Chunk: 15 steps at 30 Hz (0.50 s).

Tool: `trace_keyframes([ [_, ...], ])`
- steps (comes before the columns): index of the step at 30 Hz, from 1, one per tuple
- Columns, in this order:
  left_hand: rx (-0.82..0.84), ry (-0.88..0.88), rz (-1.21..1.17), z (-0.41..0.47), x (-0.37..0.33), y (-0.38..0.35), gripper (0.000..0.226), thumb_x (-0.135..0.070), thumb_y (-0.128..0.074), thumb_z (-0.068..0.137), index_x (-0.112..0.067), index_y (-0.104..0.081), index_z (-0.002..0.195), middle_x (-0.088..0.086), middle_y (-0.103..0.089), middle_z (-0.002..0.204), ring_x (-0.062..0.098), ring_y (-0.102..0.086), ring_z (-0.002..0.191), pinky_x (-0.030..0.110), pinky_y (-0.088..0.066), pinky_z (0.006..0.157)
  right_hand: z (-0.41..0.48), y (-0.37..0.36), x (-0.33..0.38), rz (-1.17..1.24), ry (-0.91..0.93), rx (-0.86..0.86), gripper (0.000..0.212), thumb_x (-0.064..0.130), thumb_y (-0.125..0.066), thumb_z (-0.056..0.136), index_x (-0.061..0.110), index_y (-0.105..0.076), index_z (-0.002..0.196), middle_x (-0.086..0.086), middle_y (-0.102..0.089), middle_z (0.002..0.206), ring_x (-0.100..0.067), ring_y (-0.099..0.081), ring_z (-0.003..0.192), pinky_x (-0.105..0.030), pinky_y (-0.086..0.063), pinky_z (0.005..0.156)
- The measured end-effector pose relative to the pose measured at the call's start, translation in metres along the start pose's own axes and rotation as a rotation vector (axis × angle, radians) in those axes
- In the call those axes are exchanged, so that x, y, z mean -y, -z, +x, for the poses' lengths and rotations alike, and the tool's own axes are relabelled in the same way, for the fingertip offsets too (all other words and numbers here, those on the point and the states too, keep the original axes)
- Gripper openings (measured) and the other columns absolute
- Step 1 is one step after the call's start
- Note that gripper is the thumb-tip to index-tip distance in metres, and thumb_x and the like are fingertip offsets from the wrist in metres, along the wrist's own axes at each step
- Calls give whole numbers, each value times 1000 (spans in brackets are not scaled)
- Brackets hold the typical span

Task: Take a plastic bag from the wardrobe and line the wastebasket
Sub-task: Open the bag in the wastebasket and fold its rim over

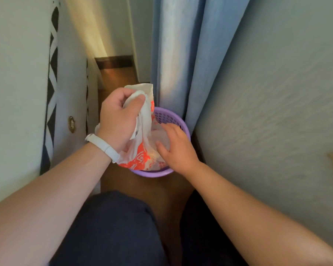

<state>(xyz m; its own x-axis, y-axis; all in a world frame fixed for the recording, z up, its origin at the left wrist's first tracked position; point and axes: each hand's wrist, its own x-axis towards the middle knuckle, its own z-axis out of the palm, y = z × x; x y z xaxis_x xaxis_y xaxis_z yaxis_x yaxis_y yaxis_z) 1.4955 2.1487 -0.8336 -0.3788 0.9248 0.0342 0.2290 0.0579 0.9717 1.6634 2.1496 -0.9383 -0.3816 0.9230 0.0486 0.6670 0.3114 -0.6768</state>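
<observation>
Plastic bag, white with orange-red print, hung half into the purple wastebasket and half bunched up above it. Only one view to go on, the head camera looking down.

Left hand clenched around the gathered top of the bag, held above the near-left part of the rim, white wristband on that wrist. Right hand lower down, fingers spread and pressed flat against the bag inside the basket, not gripping anything, just pushing the plastic down and out.

Bag's lower part draped over the near-left rim, covering it there; far and right rim still bare purple lattice. A loose flap of the bag stuck up past the left hand's knuckles.

Pretty tight spot overall. Basket tucked right against the blue curtain on its far-right side, touching or nearly so, with the textured wall just beside that. White door or panel with a black diamond-pattern strip and a small brass fitting close on the left. Narrow strip of brown wood floor running away past the basket, another bit of open floor between basket and dark-trousered knees. Open room mostly on the near side and straight up.
</observation>
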Motion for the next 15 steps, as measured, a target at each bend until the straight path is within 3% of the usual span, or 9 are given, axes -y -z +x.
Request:
trace_keyframes([
  [2,-9,11,3,-2,3,1,6,-29,-62,91,-25,-66,93,-2,-67,93,15,-65,89,25,-55,65,-6,-10,-9,-98,3,53,54,36,-56,92,15,-44,140,-8,-50,137,-27,-47,126,-44,-38,107],
  [6,-9,34,32,-6,11,-2,4,-28,-62,90,-27,-65,91,-3,-66,94,13,-64,89,20,-49,63,-10,-16,-9,-221,-104,361,57,46,-48,96,21,-34,145,-9,-46,140,-32,-47,124,-48,-42,102],
  [12,27,63,105,-14,26,-9,5,-24,-60,92,-25,-64,90,-6,-65,91,10,-62,84,9,-46,55,1,-19,-19,-340,-120,585,58,48,-46,96,18,-35,144,-12,-47,140,-32,-48,123,-41,-40,98],
  [15,56,94,138,-13,37,-10,7,-26,-59,93,-23,-65,92,-5,-68,92,12,-66,86,20,-53,63,7,-21,-20,-354,-106,612,47,43,-49,95,16,-47,133,-10,-53,130,-29,-52,117,-37,-41,88],
])
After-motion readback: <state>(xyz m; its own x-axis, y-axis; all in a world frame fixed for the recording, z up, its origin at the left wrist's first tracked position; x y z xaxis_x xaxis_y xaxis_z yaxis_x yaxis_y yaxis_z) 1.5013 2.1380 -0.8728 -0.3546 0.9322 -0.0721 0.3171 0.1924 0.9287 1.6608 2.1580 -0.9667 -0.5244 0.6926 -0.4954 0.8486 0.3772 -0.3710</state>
